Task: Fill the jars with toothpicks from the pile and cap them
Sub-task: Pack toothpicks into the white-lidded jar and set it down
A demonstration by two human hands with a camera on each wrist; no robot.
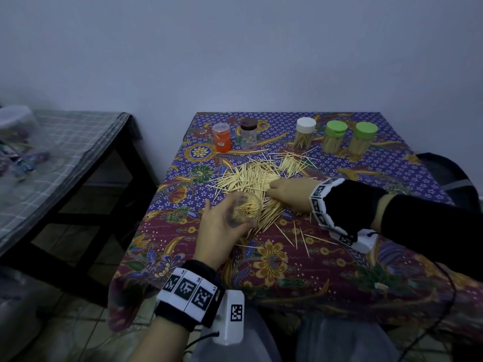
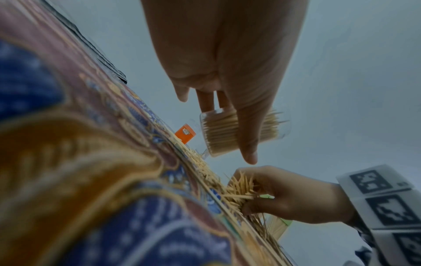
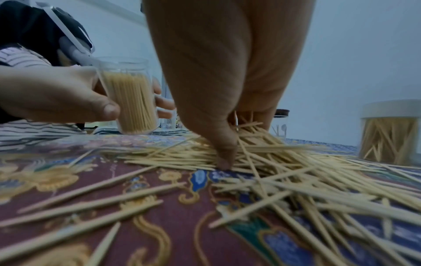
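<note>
My left hand (image 1: 222,226) grips a clear uncapped jar (image 1: 247,209) partly filled with toothpicks, held tilted just above the patterned tablecloth (image 1: 287,270). In the left wrist view the jar (image 2: 218,136) shows behind my thumb. Right beside it, my right hand (image 1: 287,193) reaches down into the toothpick pile (image 1: 251,176). Its fingers (image 2: 257,205) pinch a bundle of toothpicks (image 2: 239,189) against the cloth. The right wrist view shows the right thumb (image 3: 224,154) pressed into the pile (image 3: 284,162), with the jar (image 3: 132,100) to its left.
Along the table's back stand an orange jar (image 1: 222,138), a brown-capped jar (image 1: 248,134), a white-capped jar (image 1: 304,133) and two green-capped jars (image 1: 335,137) (image 1: 363,138). Loose toothpicks lie near the front. A second table (image 1: 65,152) stands at the left.
</note>
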